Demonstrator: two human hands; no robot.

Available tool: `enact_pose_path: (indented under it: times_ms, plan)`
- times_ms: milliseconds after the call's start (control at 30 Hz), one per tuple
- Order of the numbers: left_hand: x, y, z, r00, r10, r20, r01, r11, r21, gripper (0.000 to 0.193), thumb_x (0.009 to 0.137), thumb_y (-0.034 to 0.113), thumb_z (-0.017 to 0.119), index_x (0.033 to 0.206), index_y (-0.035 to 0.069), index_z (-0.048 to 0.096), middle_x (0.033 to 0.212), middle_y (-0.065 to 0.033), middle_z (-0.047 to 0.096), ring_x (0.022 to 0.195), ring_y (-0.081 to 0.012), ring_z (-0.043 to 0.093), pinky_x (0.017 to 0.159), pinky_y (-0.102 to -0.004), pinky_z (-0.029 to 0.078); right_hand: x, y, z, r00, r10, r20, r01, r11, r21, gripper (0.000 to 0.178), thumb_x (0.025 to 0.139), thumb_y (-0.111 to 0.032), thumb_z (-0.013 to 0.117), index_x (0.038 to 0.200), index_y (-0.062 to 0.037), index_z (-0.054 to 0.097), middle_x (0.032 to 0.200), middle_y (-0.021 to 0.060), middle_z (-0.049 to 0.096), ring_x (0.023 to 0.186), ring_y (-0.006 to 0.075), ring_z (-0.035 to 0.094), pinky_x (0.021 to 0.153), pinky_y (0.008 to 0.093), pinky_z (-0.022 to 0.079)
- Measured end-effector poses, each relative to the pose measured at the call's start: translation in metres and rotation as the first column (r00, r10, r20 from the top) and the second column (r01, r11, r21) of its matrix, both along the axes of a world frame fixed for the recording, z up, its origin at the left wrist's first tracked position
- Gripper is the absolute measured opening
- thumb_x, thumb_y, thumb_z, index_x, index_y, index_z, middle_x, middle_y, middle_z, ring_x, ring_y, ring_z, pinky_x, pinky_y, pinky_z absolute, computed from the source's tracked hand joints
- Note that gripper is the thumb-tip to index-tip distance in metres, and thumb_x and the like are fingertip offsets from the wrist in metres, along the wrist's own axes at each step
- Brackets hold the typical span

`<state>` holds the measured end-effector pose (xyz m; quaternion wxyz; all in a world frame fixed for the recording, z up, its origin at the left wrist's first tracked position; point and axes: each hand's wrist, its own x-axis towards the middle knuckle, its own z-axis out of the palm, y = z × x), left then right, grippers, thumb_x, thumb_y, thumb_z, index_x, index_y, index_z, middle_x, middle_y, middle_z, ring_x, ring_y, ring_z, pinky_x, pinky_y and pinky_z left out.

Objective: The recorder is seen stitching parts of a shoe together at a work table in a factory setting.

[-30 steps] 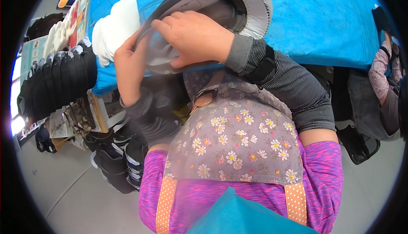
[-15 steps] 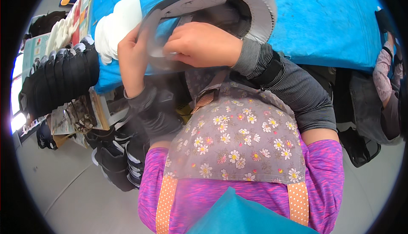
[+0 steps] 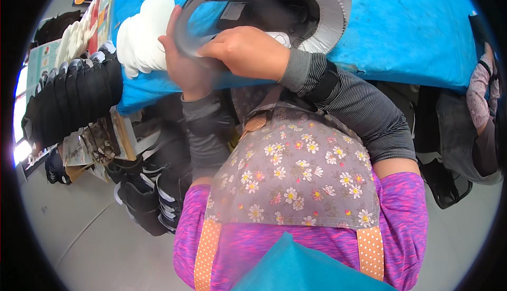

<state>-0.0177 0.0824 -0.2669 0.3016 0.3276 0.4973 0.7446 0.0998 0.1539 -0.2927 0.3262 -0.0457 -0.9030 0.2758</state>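
Observation:
A shoe upper, black with a pale grey-white edge, lies curved open at the front of the blue-covered table. Dark lining and a small white label show inside it. My left hand wraps the upper's left end, thumb and fingers pointing up along its outside. That end is smeared in the picture. Beside it, my right hand is closed, its fingertips pinching the upper's near edge close to the left hand. Whether those fingertips also hold something small cannot be seen. Just left of my left hand lies a stack of white insole-shaped pieces.
The table has a blue cover. Black shoe uppers stand in a row at the left, with more black shoe parts below. Another person's arm shows at the far right. A dark stool stands below the table.
My left hand has moved right, nearer my right hand, and turned more upright. My right hand has shifted slightly left. The upper has tilted, showing more of its inside.

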Motion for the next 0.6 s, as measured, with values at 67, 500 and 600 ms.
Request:
enact_pose_path:
  times_ms: [67,500,600]
  plan:
    - [-0.0008,0.004,-0.0016,1.0,0.006,0.02,-0.006,1.0,0.002,0.067,0.106,0.048,0.018,0.143,-0.003,0.041,0.146,-0.0153,0.045,0.135,-0.0272,0.042,0.113,-0.0397,0.03,-0.0004,-0.0002,0.0011,1.0,-0.013,0.004,0.013,1.0,0.006,0.032,0.076,-0.004,0.062,0.107,-0.0071,0.067,0.086,0.0122,0.068,0.082,0.0296,0.067,0.07,0.0382,0.054]
    - [0.0029,0.0095,-0.0012,0.988,0.018,0.152,-0.021,1.0,0.02,0.061,0.106,0.043,0.022,0.142,-0.001,0.043,0.143,-0.0162,0.048,0.132,-0.0278,0.045,0.112,-0.0406,0.032,-0.0061,0.0024,-0.0046,0.998,-0.03,0.062,0.029,0.999,0.016,0.033,0.076,-0.004,0.061,0.109,-0.0063,0.065,0.084,0.0112,0.067,0.08,0.0298,0.066,0.07,0.0383,0.054]
    - [0.0002,0.0071,-0.0047,0.992,0.003,0.129,-0.009,0.999,0.043,0.056,0.105,0.038,0.026,0.141,-0.001,0.044,0.142,-0.0162,0.049,0.132,-0.0279,0.045,0.112,-0.0406,0.032,-0.0057,0.0001,-0.0058,1.0,-0.011,0.014,0.01,0.998,0.065,0.021,0.079,-0.008,0.061,0.098,-0.0001,0.06,0.08,0.0133,0.067,0.078,0.0328,0.068,0.066,0.0404,0.055]
